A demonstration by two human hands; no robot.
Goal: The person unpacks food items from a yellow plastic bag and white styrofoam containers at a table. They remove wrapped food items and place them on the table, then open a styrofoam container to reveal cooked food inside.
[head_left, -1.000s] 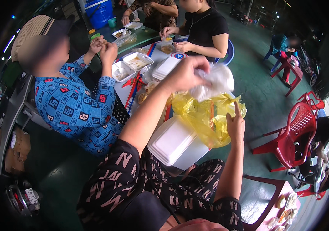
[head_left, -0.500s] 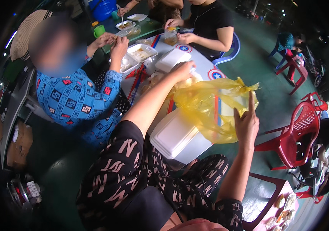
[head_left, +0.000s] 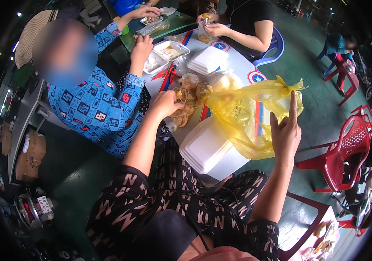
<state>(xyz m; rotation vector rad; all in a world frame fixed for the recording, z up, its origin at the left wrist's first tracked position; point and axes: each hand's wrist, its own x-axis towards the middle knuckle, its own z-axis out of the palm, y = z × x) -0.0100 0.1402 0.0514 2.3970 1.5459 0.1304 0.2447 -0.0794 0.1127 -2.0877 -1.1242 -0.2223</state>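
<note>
My right hand [head_left: 287, 135] has its index finger stretched up, thumb apart and other fingers curled, holding up one side of a yellow plastic bag [head_left: 242, 117]. Its thin film spreads across the table to the left. My left hand [head_left: 166, 104] is at the near left edge of several clear bags of brown food [head_left: 185, 114]. Its thumb stands out, but the other fingers are partly hidden, so a grip cannot be made out. A clear bag of pale round items [head_left: 224, 81] lies behind. Nearest me sits a closed white foam box [head_left: 207, 144], partly under the yellow bag.
Another closed foam box [head_left: 207, 59] and an opened one [head_left: 170, 51] stand farther back on the table [head_left: 238, 167]. On the left sits a person in a blue patterned shirt [head_left: 94, 108]; across, a person in black [head_left: 251, 30] handles a small bag. A red chair [head_left: 347, 152] stands right.
My left hand has drawn back leftward from the pale items to the brown food bags, uncovering them. My right hand still holds the yellow bag. The person on the left has reached one arm farther out.
</note>
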